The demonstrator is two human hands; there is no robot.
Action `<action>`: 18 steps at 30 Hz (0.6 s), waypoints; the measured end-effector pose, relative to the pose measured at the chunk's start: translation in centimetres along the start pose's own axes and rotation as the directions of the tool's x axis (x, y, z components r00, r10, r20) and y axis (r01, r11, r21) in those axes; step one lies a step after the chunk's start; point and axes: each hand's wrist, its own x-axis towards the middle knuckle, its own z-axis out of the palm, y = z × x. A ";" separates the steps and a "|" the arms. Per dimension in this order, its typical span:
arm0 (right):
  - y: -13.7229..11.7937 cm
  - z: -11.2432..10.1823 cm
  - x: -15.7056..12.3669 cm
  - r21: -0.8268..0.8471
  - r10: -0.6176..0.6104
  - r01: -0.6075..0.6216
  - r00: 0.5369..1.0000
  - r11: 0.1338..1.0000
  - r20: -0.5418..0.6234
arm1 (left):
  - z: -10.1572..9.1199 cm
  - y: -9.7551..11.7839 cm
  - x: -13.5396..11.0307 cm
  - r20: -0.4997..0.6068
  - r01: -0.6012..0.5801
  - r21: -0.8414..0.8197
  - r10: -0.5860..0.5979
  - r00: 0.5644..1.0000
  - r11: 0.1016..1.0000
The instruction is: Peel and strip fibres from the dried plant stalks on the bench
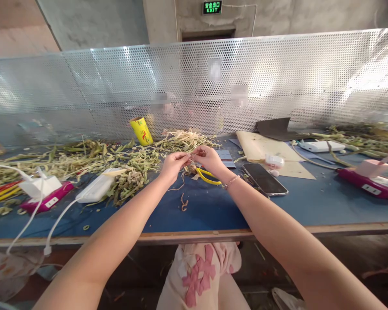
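Observation:
My left hand (176,165) and my right hand (208,158) meet over the middle of the blue table (168,215). Both are closed in a pinch, fingertips almost touching, and whatever lies between them is too small to make out. Just below my right hand is a yellow loop handle (208,177), perhaps of scissors, partly hidden. A small brownish clump (190,169) lies under the fingertips. Nearer to me is a thin curled brown strand (183,203). Dried green stalks and leaves (132,172) are heaped left of my left hand, with paler ones (187,140) behind both hands.
A yellow cardboard tube (141,131) stands before the perforated metal screen (116,86). To the right lie a phone (265,178), brown paper (265,146) and a magenta power strip (362,183). On the left are another power strip (56,196), a white power bank (98,185) and cables.

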 end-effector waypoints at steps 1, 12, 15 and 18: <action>0.0 0.0 0.0 0.033 0.004 -0.004 1.000 0.999 -0.008 | 0.0 0.0 0.0 -0.010 -0.005 -0.010 0.004 1.000 1.000; 1.0 1.1 -0.2 0.164 0.165 -0.159 0.986 0.974 -0.026 | 0.6 0.3 -0.2 -0.146 -0.068 -0.073 0.057 0.988 0.995; 1.4 1.2 -0.2 0.082 0.101 -0.097 0.994 0.992 -0.038 | 0.6 0.2 -0.2 -0.170 -0.081 -0.079 0.067 0.983 0.994; 1.6 1.1 -0.1 -0.004 0.040 -0.040 0.997 0.999 -0.062 | 0.7 0.2 -0.3 -0.178 -0.090 -0.071 0.076 0.981 0.993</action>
